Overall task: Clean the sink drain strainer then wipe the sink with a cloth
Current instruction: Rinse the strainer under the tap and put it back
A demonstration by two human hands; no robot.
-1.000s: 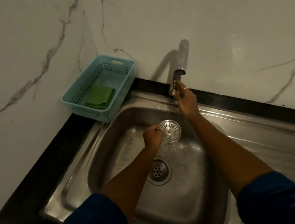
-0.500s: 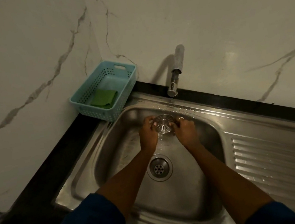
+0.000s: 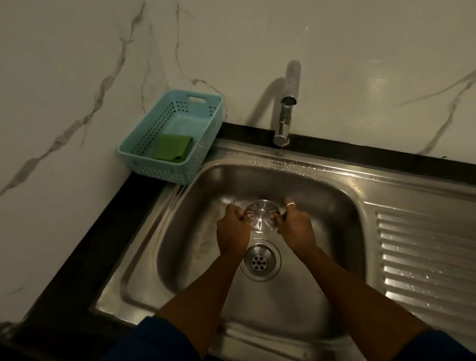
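Strainer (image 3: 261,215): round, slotted metal, out of its seat and held above the sink floor toward the back of the basin, between the drain and the tap. Left hand (image 3: 233,231): your grip pinches the strainer's left edge, fingers curled on it. Right hand (image 3: 295,225): your grip holds the right edge the same way; a ring shows on one finger. Drain (image 3: 259,260): uncovered, just in front of your hands. Tap (image 3: 286,118): at the back rim, spout toward the strainer; whether water runs you cannot tell from this view. Sink (image 3: 340,196): steel, with beads of water on the back ledge and on the ribbed drainboard (image 3: 455,257) to your right. Basket (image 3: 148,162): pale blue, on the dark desk (image 3: 88,256) in the left corner, its near end at the sink's rim; the green cloth (image 3: 171,148) lies folded inside, untouched. Step in hand, by judgement: cleaning the strainer, the first part of the task; wiping is not yet begun. The next move likely calls for you to rub or rinse the slots, reseat the strainer in the drain, then reach left for the cloth.
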